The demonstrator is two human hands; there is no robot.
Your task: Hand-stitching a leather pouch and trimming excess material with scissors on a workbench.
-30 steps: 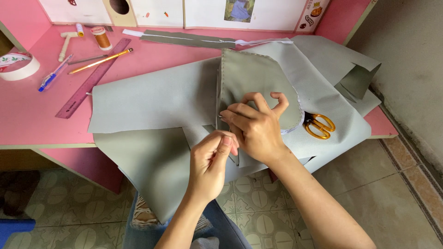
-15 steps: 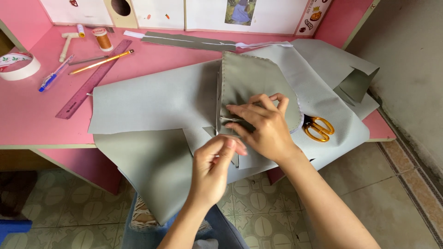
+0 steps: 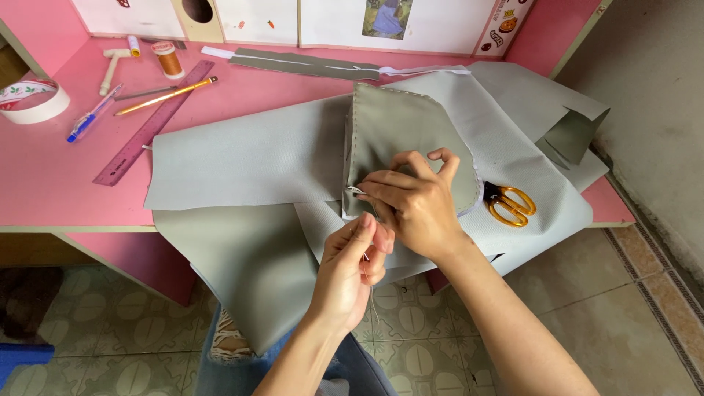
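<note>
A large grey fabric sheet [image 3: 242,158] lies over the pink table [image 3: 51,176] and hangs off its front edge. On it rests a darker grey pocket-shaped fabric piece [image 3: 400,128] with stitching along its left edge. My right hand [image 3: 414,202] presses on the lower corner of that piece, fingers pinched at its edge. Just below, my left hand [image 3: 359,257] pinches a thin pale thread that runs up to the piece's corner. Whether a needle is held I cannot tell.
Orange-handled scissors [image 3: 510,205] lie on the fabric right of my right hand. At the table's left are a purple ruler [image 3: 150,125], yellow pencil [image 3: 165,97], blue pen [image 3: 92,117], thread spool [image 3: 170,59] and tape roll [image 3: 33,99]. A grey fabric strip [image 3: 308,64] lies at the back.
My right hand's fingers have spread a little and pressed lower on the piece. My left hand has pulled down slightly, drawing the thread away from the corner.
</note>
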